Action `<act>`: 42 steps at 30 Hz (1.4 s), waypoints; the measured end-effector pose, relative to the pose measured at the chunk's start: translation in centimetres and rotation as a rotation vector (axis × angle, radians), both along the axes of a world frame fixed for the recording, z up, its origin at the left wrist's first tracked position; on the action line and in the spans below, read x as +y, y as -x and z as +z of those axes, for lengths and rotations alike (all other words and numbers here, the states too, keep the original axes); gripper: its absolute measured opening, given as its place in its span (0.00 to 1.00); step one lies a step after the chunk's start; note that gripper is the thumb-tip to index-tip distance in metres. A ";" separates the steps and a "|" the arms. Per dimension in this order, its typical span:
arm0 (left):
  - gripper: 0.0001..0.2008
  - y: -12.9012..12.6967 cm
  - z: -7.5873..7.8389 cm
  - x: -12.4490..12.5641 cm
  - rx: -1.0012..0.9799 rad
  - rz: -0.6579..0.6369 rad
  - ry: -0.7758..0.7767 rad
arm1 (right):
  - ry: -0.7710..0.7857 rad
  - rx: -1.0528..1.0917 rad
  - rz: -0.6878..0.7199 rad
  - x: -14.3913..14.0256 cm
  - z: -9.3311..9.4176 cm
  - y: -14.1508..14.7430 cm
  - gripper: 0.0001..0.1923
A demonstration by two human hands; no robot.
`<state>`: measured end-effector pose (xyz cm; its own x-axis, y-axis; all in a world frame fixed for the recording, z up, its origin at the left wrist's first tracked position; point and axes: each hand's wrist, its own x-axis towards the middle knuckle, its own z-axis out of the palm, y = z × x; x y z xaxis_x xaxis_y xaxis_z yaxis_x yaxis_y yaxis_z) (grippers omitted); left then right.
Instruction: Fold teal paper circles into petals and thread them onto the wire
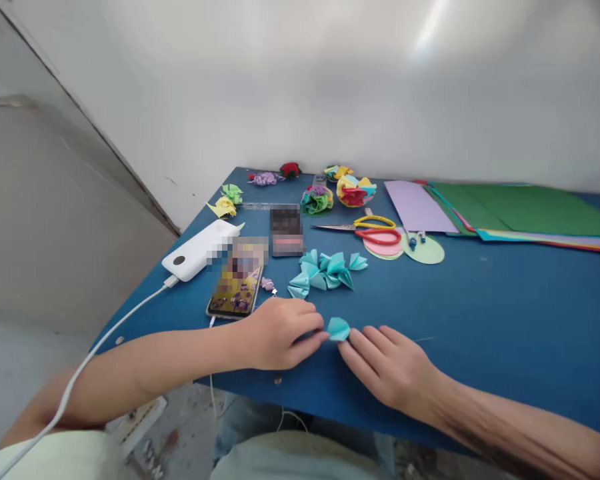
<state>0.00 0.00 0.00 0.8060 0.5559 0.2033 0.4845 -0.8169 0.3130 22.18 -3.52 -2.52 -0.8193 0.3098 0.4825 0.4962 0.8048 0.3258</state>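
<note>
The head view showed a small turquoise paper piece [338, 329] between two hands, above the near edge of the tabletop [505, 300], about midway along it. The piece was folded into flat facets, a paler face catching the light beside a deeper one, with crisp creases and an angular outline. The left hand [283, 335] was curled, thumb and forefinger nearly together, pinching the piece at its left side. The right hand [393, 367] had its fingers close together and fairly straight, their tips touching the piece's right side; whether they gripped it or only steadied it could not be told.

Just beyond lay a cluster of turquoise folded pieces [330, 270], cone-like and pointed. The tabletop was a matte deep blue, its far edge running along a pale, glossy wall [300, 100]. Crumpled paper flowers [355, 191] in several colours stood toward the far left corner, and coloured sheets [525, 207], green uppermost, covered the far right part. Scissors [356, 229] lay between, their handles over paper rounds [430, 251]. Near the left edge rested a white power bank [200, 250] with a cable [107, 340], and a lit phone [237, 280]. Below the near edge, a grey floor [185, 433] showed scattered debris.
</note>
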 end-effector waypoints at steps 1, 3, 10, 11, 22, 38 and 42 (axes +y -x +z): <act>0.12 0.0 0.0 -0.1 -0.006 -0.006 -0.002 | 0.015 0.004 0.012 0.1 0.0 0.0 0.10; 0.11 -0.1 0.1 -0.2 -0.027 -0.014 -0.002 | 0.039 0.015 0.040 0.2 0.1 -0.1 0.10; 0.09 -0.3 -0.1 -0.2 -0.059 -0.035 0.086 | 0.084 0.049 0.093 0.2 0.4 0.0 0.11; 0.08 -0.3 -0.2 -0.2 -0.065 -0.031 0.114 | 0.083 0.051 0.099 0.2 0.4 0.0 0.11; 0.08 0.0 -0.4 -0.1 -0.253 0.062 -0.061 | 0.052 0.018 0.113 0.5 0.5 0.1 0.14; 0.13 0.7 0.1 0.7 -0.269 0.240 0.082 | -0.035 -0.117 0.161 1.3 0.6 0.6 0.17; 0.10 0.7 0.2 0.6 -0.342 0.208 0.044 | -0.058 -0.122 0.160 1.4 0.7 0.3 0.17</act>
